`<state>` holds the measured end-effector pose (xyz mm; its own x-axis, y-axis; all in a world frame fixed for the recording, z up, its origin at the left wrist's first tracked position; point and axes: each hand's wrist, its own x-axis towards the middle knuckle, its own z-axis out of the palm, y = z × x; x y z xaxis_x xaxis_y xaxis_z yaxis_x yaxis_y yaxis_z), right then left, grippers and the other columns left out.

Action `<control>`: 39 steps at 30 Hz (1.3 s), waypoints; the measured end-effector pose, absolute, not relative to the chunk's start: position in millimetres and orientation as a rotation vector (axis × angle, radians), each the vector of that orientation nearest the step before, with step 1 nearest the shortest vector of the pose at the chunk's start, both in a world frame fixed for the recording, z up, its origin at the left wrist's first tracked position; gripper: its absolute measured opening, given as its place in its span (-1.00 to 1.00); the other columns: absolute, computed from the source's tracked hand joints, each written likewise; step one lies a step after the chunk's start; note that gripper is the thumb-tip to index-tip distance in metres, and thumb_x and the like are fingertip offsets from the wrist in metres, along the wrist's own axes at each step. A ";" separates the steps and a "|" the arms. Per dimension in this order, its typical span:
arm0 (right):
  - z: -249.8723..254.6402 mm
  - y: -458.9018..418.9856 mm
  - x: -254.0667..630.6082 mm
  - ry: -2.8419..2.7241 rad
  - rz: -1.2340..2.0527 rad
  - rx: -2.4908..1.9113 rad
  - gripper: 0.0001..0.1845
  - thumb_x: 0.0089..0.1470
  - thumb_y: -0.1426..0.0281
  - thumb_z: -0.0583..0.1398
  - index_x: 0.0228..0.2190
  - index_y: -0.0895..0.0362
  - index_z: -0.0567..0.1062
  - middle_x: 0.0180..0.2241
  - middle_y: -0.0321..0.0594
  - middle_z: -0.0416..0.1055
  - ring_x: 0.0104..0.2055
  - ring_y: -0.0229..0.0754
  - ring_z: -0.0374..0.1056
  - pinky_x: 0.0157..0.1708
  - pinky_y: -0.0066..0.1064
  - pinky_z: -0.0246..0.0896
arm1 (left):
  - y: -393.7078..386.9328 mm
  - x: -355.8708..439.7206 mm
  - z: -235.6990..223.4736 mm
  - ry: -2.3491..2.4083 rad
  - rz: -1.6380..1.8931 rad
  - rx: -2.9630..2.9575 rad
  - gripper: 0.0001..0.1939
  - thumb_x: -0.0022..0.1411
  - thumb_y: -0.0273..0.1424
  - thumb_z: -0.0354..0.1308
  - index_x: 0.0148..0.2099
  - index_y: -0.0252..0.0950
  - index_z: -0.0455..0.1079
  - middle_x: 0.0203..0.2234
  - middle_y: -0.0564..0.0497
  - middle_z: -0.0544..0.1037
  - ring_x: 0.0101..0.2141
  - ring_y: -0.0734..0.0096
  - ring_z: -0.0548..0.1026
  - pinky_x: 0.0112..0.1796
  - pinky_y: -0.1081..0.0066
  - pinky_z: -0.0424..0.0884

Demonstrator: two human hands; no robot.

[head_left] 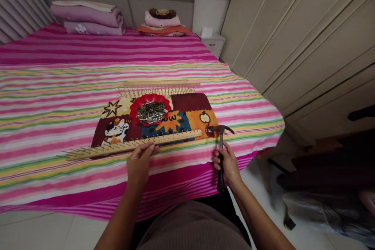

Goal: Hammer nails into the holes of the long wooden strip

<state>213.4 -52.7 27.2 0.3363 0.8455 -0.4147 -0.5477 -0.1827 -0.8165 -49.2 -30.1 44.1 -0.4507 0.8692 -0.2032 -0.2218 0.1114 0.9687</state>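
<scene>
My right hand [228, 164] is wrapped round the dark handle of a claw hammer [220, 181], whose head points up, just beyond the right end of a wooden strip [178, 137]. Nails stick up along the strip, taller and denser toward its left end. The closed fingers of my left hand [140, 162] grip the near edge of this strip around its middle; whether a nail is also between them I cannot tell. Beyond it, a red scalloped bowl [133, 110] full of loose nails [152, 112] rests on a patterned cloth mat [191, 103].
Another nail-studded strip [158, 92] lies behind the bowl, with bare wooden strips [158, 82] farther back. Everything is on a striped bedspread [240, 103]. Folded bedding [90, 17] and stacked pillows [162, 21] are at the headboard. A wardrobe [281, 27] stands right.
</scene>
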 end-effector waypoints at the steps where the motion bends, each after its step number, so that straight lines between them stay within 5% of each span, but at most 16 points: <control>1: 27.7 -52.6 213.3 -0.323 1.281 -1.214 -0.36 -0.21 0.30 0.31 -0.05 -0.04 0.27 -0.61 -0.54 0.22 -0.71 -0.44 0.06 -0.79 -0.67 -0.16 | -30.7 -46.6 40.8 1.513 1.509 0.715 -0.71 -0.07 -0.26 0.32 -0.31 -0.31 0.44 -0.39 0.01 0.58 -0.33 0.34 0.59 -0.15 0.27 0.50; 10: 29.2 -52.5 213.5 -0.322 1.272 -1.241 -0.36 -0.21 0.31 0.29 -0.03 -0.02 0.27 -0.62 -0.54 0.23 -0.71 -0.42 0.07 -0.80 -0.66 -0.14 | -23.8 -31.0 17.6 1.686 1.589 0.948 -0.69 0.05 -0.15 0.21 -0.25 -0.27 0.50 -0.33 0.02 0.52 -0.43 0.51 0.45 -0.28 0.41 0.42; 18: 27.5 -53.3 214.8 -0.318 1.280 -1.237 -0.34 -0.22 0.31 0.30 -0.02 -0.04 0.28 -0.61 -0.53 0.23 -0.71 -0.42 0.08 -0.80 -0.67 -0.14 | -18.6 -30.1 9.2 1.760 1.576 1.015 -0.70 0.09 -0.14 0.18 -0.24 -0.25 0.50 -0.30 0.00 0.52 -0.24 0.38 0.48 -0.12 0.35 0.39; 29: 29.0 -56.1 211.5 -0.364 1.215 -1.291 -0.34 -0.18 0.26 0.29 0.01 -0.02 0.29 -0.60 -0.52 0.24 -0.70 -0.42 0.08 -0.80 -0.65 -0.12 | -15.8 -26.4 10.7 1.913 1.581 1.237 -0.76 0.14 -0.19 0.12 -0.30 -0.24 0.47 -0.37 0.01 0.50 -0.25 0.36 0.47 -0.12 0.34 0.36; 39: 91.1 -74.4 179.3 -1.172 1.241 -1.283 -0.52 0.02 0.32 0.23 0.03 -0.01 0.47 -0.60 -0.43 0.29 -0.63 -0.37 0.15 -0.63 -0.54 0.15 | -11.2 -25.9 10.0 2.015 1.535 1.426 -0.79 0.19 -0.23 0.07 -0.33 -0.22 0.43 -0.41 0.01 0.51 -0.31 0.35 0.46 -0.20 0.35 0.36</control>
<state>179.3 -74.4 91.1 0.0192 0.9972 -0.0723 0.0157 -0.0726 -0.9972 -25.9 -11.2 10.0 -0.4977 0.7936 0.3499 0.5482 -0.0248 0.8360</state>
